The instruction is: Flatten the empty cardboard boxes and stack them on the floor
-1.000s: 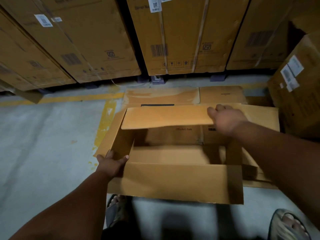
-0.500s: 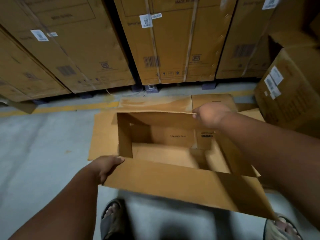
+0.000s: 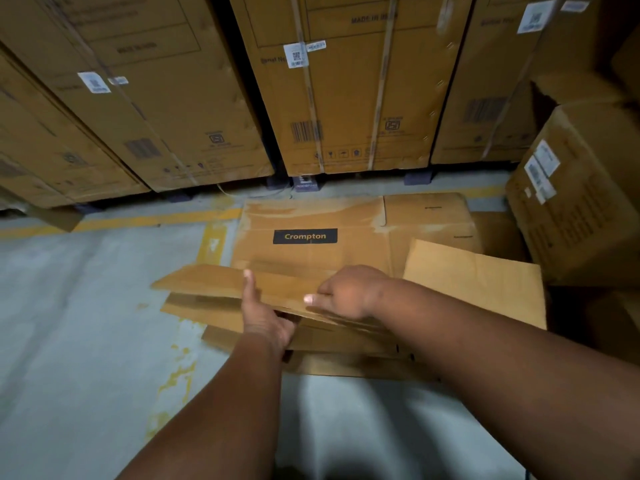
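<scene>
A brown cardboard box [image 3: 214, 282], collapsed almost flat, hangs low over the floor in front of me. My left hand [image 3: 265, 315] grips its near edge, thumb lying straight on top and fingers hidden underneath. My right hand [image 3: 348, 292] holds the top panel just to the right, thumb on the near side. One wide flap [image 3: 474, 282] sticks out to the right. Under and beyond the box lies a flattened box with a black "Crompton" label [image 3: 311, 218], flat on the grey floor.
Tall strapped cartons [image 3: 346, 98] on pallets line the back. A labelled carton [image 3: 575, 209] stands at the right. Yellow lines [image 3: 211, 242] mark the concrete floor [image 3: 86, 323], which stretches away to the left.
The box stood open as a hollow shell before; now its panels are pressed together nearly flat. My two hands have come close together at its middle, and my view has tilted up.
</scene>
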The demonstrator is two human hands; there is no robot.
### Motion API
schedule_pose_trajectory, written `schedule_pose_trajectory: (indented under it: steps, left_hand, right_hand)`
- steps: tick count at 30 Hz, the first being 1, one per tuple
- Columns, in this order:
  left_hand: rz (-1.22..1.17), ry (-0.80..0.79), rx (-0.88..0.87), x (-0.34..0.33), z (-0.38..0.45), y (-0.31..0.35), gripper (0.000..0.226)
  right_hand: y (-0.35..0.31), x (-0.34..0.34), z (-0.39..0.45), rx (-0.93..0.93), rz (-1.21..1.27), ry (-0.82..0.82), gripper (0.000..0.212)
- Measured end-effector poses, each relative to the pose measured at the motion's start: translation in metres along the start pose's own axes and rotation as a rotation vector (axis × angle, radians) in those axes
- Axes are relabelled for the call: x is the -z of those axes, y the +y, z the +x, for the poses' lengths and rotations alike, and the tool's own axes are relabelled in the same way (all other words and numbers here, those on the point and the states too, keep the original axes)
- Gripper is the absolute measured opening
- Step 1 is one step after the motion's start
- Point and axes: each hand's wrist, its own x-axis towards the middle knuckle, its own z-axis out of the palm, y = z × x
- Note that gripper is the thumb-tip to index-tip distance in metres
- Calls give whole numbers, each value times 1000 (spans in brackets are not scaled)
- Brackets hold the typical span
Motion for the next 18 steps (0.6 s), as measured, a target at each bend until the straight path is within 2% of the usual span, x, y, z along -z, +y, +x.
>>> schedule_pose_trajectory:
  steps: [3, 6, 12, 15, 18]
  left_hand:
    - [71, 81, 3, -8, -6, -10, 49]
    - [178, 108, 39, -8, 2, -7, 39]
    - [653, 140, 245, 7, 10, 23, 34]
    - [619, 64, 188, -15, -1, 37, 26]
    - [387, -80, 35, -64, -27, 49, 25]
  right_hand:
    - [4, -10, -6, -31, -53, -53, 96]
    - [6, -16, -15, -50, -56, -111, 108]
    - [14, -29, -45, -228, -48, -176, 59]
    - [12, -2, -60, -258, -82, -61, 37]
    - [14, 51, -85, -304, -61, 230, 32]
